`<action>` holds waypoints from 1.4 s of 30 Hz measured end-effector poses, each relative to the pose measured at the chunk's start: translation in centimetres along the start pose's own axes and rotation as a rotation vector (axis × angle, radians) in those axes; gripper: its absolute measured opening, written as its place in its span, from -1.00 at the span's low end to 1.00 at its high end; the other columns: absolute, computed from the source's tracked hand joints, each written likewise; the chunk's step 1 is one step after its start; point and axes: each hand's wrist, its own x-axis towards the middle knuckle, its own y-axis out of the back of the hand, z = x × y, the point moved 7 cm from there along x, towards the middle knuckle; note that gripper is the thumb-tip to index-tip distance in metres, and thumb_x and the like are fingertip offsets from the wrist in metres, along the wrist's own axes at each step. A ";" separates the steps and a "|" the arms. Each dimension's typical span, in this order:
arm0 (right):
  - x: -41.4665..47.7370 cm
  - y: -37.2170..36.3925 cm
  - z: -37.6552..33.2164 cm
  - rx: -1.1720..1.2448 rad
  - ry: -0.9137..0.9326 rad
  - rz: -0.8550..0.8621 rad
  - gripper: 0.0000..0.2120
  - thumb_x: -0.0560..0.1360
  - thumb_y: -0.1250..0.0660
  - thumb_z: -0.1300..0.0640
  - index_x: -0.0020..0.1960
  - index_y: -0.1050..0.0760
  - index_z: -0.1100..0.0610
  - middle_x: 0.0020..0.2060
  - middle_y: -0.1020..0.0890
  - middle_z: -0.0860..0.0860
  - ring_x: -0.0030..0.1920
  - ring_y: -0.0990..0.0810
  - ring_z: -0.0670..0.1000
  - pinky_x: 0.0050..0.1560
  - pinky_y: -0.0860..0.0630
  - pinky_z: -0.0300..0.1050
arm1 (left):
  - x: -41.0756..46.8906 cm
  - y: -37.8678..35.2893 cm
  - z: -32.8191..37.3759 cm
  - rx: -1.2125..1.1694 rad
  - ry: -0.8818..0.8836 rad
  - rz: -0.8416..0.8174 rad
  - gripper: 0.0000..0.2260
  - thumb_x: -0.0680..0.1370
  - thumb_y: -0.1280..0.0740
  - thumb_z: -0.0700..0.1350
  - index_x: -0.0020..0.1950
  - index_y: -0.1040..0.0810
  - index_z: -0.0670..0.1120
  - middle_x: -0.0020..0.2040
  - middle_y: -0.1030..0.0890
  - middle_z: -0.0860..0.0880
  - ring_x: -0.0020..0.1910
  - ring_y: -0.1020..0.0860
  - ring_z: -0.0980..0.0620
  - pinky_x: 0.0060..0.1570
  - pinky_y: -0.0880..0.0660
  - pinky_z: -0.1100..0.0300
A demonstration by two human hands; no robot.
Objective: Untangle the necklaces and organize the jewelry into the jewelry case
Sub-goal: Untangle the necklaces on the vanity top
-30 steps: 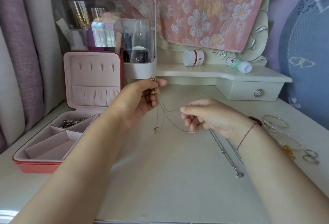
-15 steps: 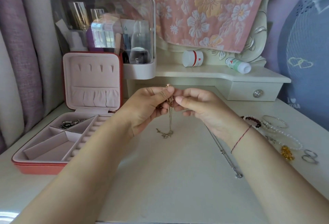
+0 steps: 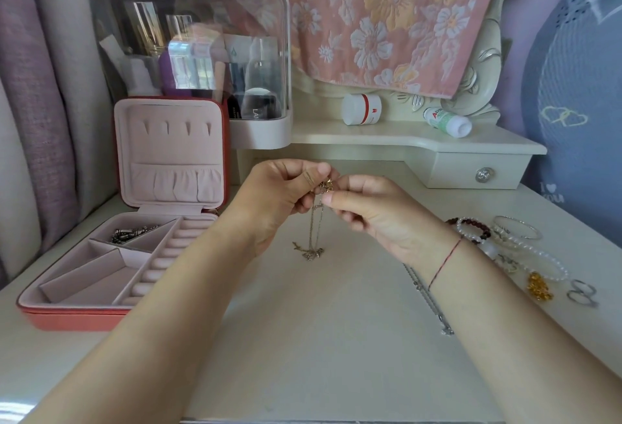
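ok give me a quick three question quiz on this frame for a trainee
1. True or false: the jewelry case is closed.
2. What pinches the gold necklace? A one hand, B both hands, C nothing, it lies flat.
3. Fill in: the silver chain is partly hidden by the ___ forearm.
Key: 1 false, its lid stands open. 2 B, left hand and right hand. 3 right.

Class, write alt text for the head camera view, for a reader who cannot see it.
The left hand and right hand pinch the top of a thin gold necklace, its chain hanging toward a white table. An open pink-lined jewelry case lies to the left; a silver chain, bracelets and rings lie to the right.
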 end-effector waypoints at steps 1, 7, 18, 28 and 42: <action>0.1 0.0 0.0 0.000 -0.003 0.009 -0.81 0.47 -0.38 0.23 -0.29 -0.53 0.04 -0.42 -0.52 -0.11 -0.35 -0.40 -0.12 -0.31 -0.30 -0.25 | 0.0 0.0 0.0 -0.008 0.000 -0.001 -0.86 0.52 -0.35 -0.09 -0.15 -0.67 -0.10 -0.33 -0.48 -0.04 -0.46 -0.36 0.16 -0.31 -0.39 0.33; 0.0 -0.1 0.1 0.051 -0.061 -0.034 -0.79 0.49 -0.26 0.33 -0.26 -0.47 0.09 -0.38 -0.57 -0.01 -0.36 -0.44 -0.08 -0.32 -0.32 -0.25 | 0.1 0.0 -0.2 -0.057 0.011 0.004 -0.85 0.48 -0.35 -0.05 -0.14 -0.66 -0.10 -0.37 -0.47 0.05 -0.47 -0.36 0.18 -0.32 -0.41 0.37; -0.2 0.5 -0.4 0.041 0.020 -0.032 -0.81 0.47 -0.39 0.15 0.03 -0.57 0.23 -0.55 -0.27 -0.10 -0.50 -0.16 -0.10 -0.40 -0.13 -0.25 | 0.3 0.5 -0.2 -0.336 0.064 -0.015 -0.80 0.41 -0.36 -0.06 -0.12 -0.66 -0.16 -0.36 -0.45 0.02 -0.48 -0.34 0.19 -0.43 -0.36 0.40; -0.3 1.4 -0.9 -0.019 0.085 0.105 -0.94 0.43 -0.44 0.20 -0.19 -0.60 0.07 -0.51 -0.51 -0.18 -0.51 -0.35 -0.20 -0.34 -0.25 -0.30 | 0.3 0.1 -0.6 -0.335 0.096 -0.026 -0.81 0.43 -0.35 -0.06 -0.11 -0.64 -0.16 -0.36 -0.43 0.02 -0.48 -0.34 0.19 -0.43 -0.37 0.39; 0.2 1.7 0.1 0.208 -0.063 0.089 -0.75 0.46 -0.37 0.12 -0.39 -0.60 0.03 -0.31 -0.61 -0.10 -0.25 -0.46 -0.10 -0.20 -0.26 -0.18 | -0.1 -1.1 -1.5 -0.257 0.206 -0.205 -0.81 0.40 -0.37 -0.15 -0.03 -0.52 -0.18 -0.32 -0.45 0.01 -0.41 -0.36 0.16 -0.35 -0.44 0.37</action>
